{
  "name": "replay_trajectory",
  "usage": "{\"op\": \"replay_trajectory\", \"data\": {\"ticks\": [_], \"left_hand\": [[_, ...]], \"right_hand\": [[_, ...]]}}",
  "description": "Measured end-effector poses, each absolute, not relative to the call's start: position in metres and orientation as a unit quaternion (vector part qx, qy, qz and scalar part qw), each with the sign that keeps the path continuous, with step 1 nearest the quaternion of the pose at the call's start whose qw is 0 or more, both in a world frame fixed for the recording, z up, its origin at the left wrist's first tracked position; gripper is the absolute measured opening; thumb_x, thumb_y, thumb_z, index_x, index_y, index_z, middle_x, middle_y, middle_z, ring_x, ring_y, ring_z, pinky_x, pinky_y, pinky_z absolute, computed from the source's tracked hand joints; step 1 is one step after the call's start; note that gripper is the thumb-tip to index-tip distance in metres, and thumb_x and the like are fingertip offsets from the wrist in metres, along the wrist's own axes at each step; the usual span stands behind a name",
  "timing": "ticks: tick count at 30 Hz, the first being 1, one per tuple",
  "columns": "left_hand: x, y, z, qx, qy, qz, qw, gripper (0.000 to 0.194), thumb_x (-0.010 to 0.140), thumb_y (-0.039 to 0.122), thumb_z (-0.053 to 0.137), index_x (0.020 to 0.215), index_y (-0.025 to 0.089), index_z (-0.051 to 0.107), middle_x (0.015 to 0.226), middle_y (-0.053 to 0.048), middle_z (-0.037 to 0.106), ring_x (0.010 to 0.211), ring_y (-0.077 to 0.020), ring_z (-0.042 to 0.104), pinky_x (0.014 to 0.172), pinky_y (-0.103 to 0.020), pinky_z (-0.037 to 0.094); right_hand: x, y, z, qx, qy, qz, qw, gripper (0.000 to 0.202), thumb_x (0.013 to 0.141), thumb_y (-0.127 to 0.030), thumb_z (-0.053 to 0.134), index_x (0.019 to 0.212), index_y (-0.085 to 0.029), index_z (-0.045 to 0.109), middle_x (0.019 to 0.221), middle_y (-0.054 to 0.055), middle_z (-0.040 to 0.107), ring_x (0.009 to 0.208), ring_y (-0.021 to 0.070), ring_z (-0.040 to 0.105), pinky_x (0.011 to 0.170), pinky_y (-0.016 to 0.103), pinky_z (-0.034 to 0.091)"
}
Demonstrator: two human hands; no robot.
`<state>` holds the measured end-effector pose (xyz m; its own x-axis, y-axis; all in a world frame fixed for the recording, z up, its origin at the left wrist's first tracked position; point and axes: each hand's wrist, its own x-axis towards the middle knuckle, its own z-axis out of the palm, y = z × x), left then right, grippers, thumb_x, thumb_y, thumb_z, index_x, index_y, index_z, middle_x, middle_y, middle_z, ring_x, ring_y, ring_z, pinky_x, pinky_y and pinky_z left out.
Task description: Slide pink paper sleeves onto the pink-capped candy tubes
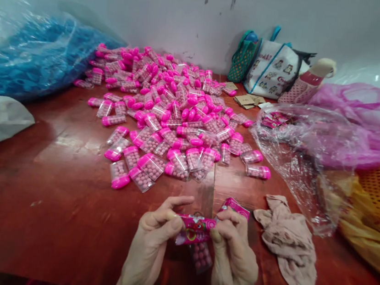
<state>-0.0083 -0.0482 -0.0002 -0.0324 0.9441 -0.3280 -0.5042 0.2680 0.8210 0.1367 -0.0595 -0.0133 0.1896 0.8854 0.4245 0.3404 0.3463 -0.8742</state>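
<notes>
Between my two hands is a pink printed label sleeve [194, 232] with a cartoon picture on it. My left hand [154, 235] pinches its left end between thumb and fingers. At the right end, my right hand [234, 249] grips it the same way. Just beneath the sleeve shows a clear candy box [201, 256] filled with pink balls; its upper part is hidden. More pink labels [235, 207] lie behind my right fingers. Beyond my hands, a large heap of pink-capped candy boxes [179, 113] covers the middle of the table.
A crumpled beige cloth [290, 242] lies to the right, near clear plastic wrap [299, 151] and an orange basket [379, 193]. A bag of blue pieces [41, 59] fills the far left. Bags [270, 69] stand against the wall [157, 13].
</notes>
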Motion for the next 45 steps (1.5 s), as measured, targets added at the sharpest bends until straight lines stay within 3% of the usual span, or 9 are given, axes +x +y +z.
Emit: {"op": "replay_trajectory", "data": {"ticks": [4,7,11,16,21,26,32,38,45], "left_hand": [[-0.033,-0.045,-0.006,0.217,0.509,0.621,0.555,0.015,0.072,0.015,0.065,0.057,0.016,0.065,0.106,-0.006,0.066,0.105,-0.0201,0.053,0.092,-0.030,0.037],[-0.039,-0.044,-0.002,0.264,0.502,0.611,0.552,0.007,0.069,0.015,0.067,0.075,0.018,0.070,0.106,-0.008,0.067,0.104,-0.0215,0.056,0.087,-0.029,0.042],[-0.024,-0.043,0.008,0.355,0.470,0.502,0.634,0.038,0.064,0.011,0.071,0.100,0.021,0.067,0.097,-0.008,0.071,0.089,-0.0225,0.064,0.076,-0.029,0.049],[-0.008,-0.040,0.010,0.459,0.525,0.478,0.534,0.027,0.068,0.002,0.058,0.079,0.021,0.073,0.070,-0.001,0.071,0.062,-0.0149,0.064,0.055,-0.020,0.047],[-0.011,-0.047,0.003,0.496,0.543,0.493,0.465,0.033,0.070,0.000,0.055,0.078,0.026,0.074,0.072,0.003,0.072,0.066,-0.0133,0.064,0.063,-0.019,0.047],[-0.034,-0.044,0.001,0.383,0.531,0.511,0.558,0.016,0.080,0.016,0.057,0.087,0.021,0.070,0.073,-0.002,0.071,0.061,-0.0130,0.062,0.059,-0.021,0.047],[-0.027,-0.031,0.018,0.332,0.368,0.455,0.740,0.029,0.084,0.028,0.053,0.111,0.019,0.061,0.105,-0.009,0.066,0.096,-0.0200,0.060,0.080,-0.027,0.046],[-0.021,-0.028,0.024,0.330,0.301,0.434,0.782,0.022,0.077,0.015,0.061,0.098,0.020,0.065,0.098,-0.003,0.065,0.092,-0.0158,0.059,0.077,-0.021,0.044],[-0.034,-0.025,0.015,0.349,0.314,0.410,0.782,0.017,0.069,0.031,0.070,0.071,0.014,0.066,0.080,-0.004,0.060,0.075,-0.0156,0.054,0.068,-0.024,0.039]], "right_hand": [[0.151,-0.058,-0.007,-0.572,-0.502,0.287,0.582,0.013,0.087,-0.020,0.049,0.076,-0.021,0.057,0.099,0.005,0.055,0.092,0.0189,0.054,0.074,0.029,0.042],[0.152,-0.056,-0.005,-0.567,-0.501,0.342,0.558,0.017,0.087,-0.024,0.050,0.072,-0.020,0.055,0.086,0.004,0.059,0.105,0.0224,0.052,0.086,0.034,0.039],[0.142,-0.055,-0.006,-0.545,-0.528,0.379,0.530,0.017,0.088,-0.025,0.049,0.073,-0.021,0.055,0.076,0.001,0.059,0.107,0.0219,0.051,0.093,0.036,0.035],[0.137,-0.056,-0.006,-0.544,-0.567,0.370,0.496,0.017,0.088,-0.024,0.048,0.074,-0.020,0.057,0.098,0.005,0.060,0.103,0.0218,0.053,0.087,0.033,0.038],[0.138,-0.054,-0.002,-0.526,-0.571,0.364,0.514,0.014,0.087,-0.019,0.050,0.074,-0.021,0.056,0.096,0.003,0.056,0.097,0.0182,0.052,0.080,0.027,0.038],[0.152,-0.042,0.011,-0.511,-0.562,0.397,0.515,0.015,0.089,-0.019,0.048,0.076,-0.023,0.056,0.095,0.000,0.053,0.087,0.0143,0.051,0.074,0.024,0.038],[0.143,-0.031,0.024,-0.405,-0.624,0.511,0.432,0.016,0.089,-0.021,0.050,0.076,-0.021,0.060,0.088,0.001,0.052,0.086,0.0144,0.052,0.075,0.024,0.040],[0.129,-0.026,0.020,-0.366,-0.560,0.600,0.439,0.008,0.077,-0.023,0.067,0.070,-0.020,0.064,0.084,0.000,0.054,0.079,0.0136,0.054,0.069,0.024,0.042],[0.126,-0.023,0.014,-0.356,-0.447,0.662,0.486,0.019,0.062,-0.020,0.078,0.065,-0.019,0.059,0.087,-0.001,0.059,0.088,0.0157,0.057,0.074,0.025,0.045]]}}
